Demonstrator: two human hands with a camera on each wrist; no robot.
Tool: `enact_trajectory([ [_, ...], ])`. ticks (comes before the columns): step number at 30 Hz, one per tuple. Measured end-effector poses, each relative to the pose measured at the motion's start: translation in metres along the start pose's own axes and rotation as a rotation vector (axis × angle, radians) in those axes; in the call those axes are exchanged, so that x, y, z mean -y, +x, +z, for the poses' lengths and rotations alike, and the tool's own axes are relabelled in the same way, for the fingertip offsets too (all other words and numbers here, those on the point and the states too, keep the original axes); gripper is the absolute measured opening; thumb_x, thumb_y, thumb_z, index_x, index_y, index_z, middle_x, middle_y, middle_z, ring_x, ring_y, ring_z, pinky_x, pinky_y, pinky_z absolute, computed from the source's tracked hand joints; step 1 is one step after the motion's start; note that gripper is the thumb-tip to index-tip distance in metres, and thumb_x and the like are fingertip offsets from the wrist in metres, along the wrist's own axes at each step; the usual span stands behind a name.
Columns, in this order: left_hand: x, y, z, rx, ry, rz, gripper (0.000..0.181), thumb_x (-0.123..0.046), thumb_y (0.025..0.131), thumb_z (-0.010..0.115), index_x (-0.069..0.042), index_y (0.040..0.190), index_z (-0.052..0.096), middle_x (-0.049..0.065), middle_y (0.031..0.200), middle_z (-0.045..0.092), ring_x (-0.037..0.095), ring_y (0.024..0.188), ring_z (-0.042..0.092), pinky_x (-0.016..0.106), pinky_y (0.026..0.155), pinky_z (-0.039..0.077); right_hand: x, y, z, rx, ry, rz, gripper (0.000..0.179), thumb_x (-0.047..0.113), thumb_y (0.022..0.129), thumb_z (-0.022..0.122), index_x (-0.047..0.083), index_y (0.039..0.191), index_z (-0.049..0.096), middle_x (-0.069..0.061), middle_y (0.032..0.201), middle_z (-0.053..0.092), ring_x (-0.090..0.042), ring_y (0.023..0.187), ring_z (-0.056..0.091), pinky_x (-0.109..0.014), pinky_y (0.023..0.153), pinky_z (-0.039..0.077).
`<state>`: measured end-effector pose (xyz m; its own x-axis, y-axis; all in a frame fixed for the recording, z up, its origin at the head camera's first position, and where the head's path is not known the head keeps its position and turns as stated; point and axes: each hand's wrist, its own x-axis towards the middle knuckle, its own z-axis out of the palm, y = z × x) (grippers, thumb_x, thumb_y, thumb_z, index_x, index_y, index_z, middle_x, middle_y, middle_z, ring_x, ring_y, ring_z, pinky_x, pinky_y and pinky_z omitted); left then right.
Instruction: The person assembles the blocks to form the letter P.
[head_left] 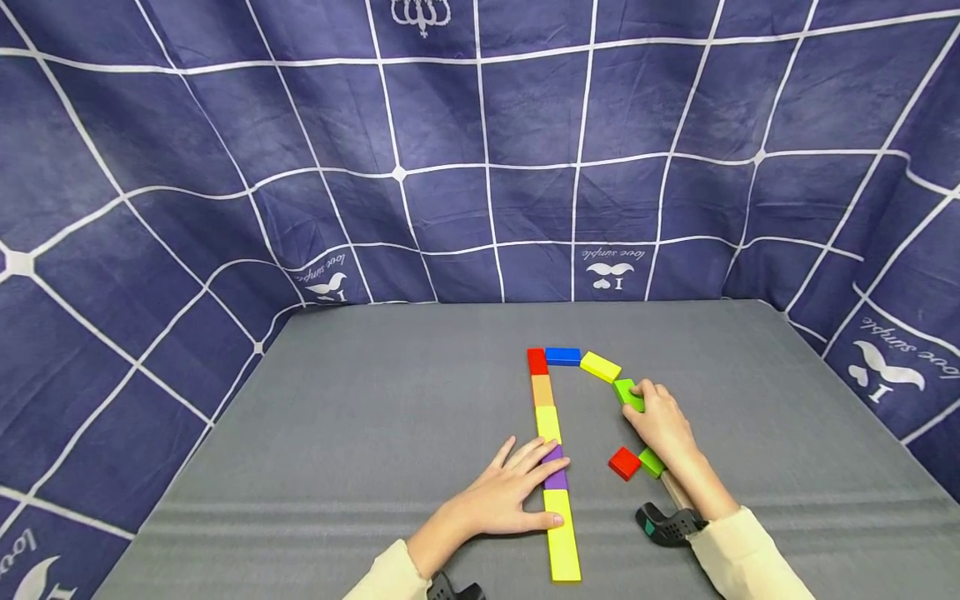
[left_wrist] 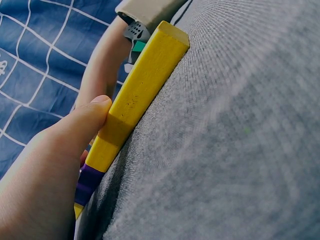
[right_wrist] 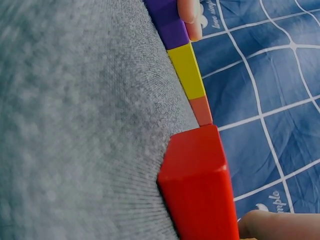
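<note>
A column of flat blocks lies on the grey cloth: red (head_left: 537, 362), tan (head_left: 542, 390), yellow (head_left: 548, 423), purple (head_left: 556, 477) and long yellow (head_left: 564, 546). My left hand (head_left: 498, 498) rests across it with fingers spread, fingertips over the purple block and thumb on the long yellow block (left_wrist: 145, 80). From the column's top, a blue block (head_left: 563, 357) and a yellow block (head_left: 601, 367) curve rightward to a green block (head_left: 628, 393). My right hand (head_left: 663, 427) pinches that green block between thumb and fingers, partly covering it.
A loose red block (head_left: 624, 463) lies between the column and my right forearm, looming large in the right wrist view. Beside it are a second green block (head_left: 651, 462) and a pale wooden block (head_left: 673, 490), partly under the forearm. A blue curtain (head_left: 450, 208) hangs behind the table.
</note>
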<state>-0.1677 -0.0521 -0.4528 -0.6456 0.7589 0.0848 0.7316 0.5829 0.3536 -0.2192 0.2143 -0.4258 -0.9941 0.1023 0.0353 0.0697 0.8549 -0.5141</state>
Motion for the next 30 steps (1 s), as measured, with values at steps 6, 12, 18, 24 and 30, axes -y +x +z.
enact_trajectory([
  [6,-0.0005,-0.0004,-0.0009,0.001,0.006,-0.003,0.066,-0.060,0.085,0.043,-0.032,0.143,0.025,-0.009,0.152,0.020,0.013,0.141,0.016,0.053,0.112,0.011,-0.0025,0.0016,0.0014,-0.006,0.009,-0.009,0.038,0.021,0.088,0.051,0.003,0.121,0.047,-0.023,0.117,0.048,-0.034,0.096,0.049,-0.043,0.065,0.042],
  [12,-0.0001,0.0010,-0.0015,-0.014,0.026,0.006,0.066,-0.059,0.085,0.044,-0.032,0.142,0.026,-0.008,0.151,0.021,0.014,0.141,0.017,0.053,0.112,0.013,-0.0031,0.0031,0.0003,-0.020,0.008,-0.030,0.038,0.023,0.089,0.052,0.004,0.121,0.048,-0.023,0.118,0.049,-0.038,0.101,0.049,-0.048,0.068,0.042],
  [18,0.0009,0.0006,-0.0017,-0.009,0.026,0.001,0.066,-0.059,0.085,0.044,-0.032,0.142,0.026,-0.009,0.152,0.020,0.013,0.141,0.016,0.053,0.112,0.013,-0.0024,0.0025,-0.0005,-0.019,-0.004,-0.058,0.034,0.022,0.088,0.054,0.004,0.117,0.052,-0.022,0.118,0.050,-0.038,0.103,0.049,-0.051,0.069,0.043],
  [24,0.0001,0.0001,-0.0006,0.010,0.006,-0.007,0.066,-0.060,0.085,0.043,-0.033,0.143,0.024,-0.010,0.152,0.019,0.013,0.141,0.015,0.053,0.112,0.011,-0.0035,0.0017,0.0025,-0.049,0.001,-0.076,0.035,0.023,0.088,0.056,0.005,0.118,0.053,-0.021,0.115,0.052,-0.037,0.102,0.050,-0.051,0.070,0.044],
  [30,-0.0002,0.0003,0.0002,0.005,0.013,-0.009,0.066,-0.060,0.085,0.043,-0.033,0.143,0.024,-0.010,0.152,0.019,0.012,0.141,0.015,0.053,0.112,0.011,-0.0056,0.0022,0.0048,-0.061,0.007,-0.076,0.037,0.025,0.089,0.055,0.006,0.120,0.052,-0.021,0.116,0.052,-0.037,0.103,0.050,-0.052,0.071,0.044],
])
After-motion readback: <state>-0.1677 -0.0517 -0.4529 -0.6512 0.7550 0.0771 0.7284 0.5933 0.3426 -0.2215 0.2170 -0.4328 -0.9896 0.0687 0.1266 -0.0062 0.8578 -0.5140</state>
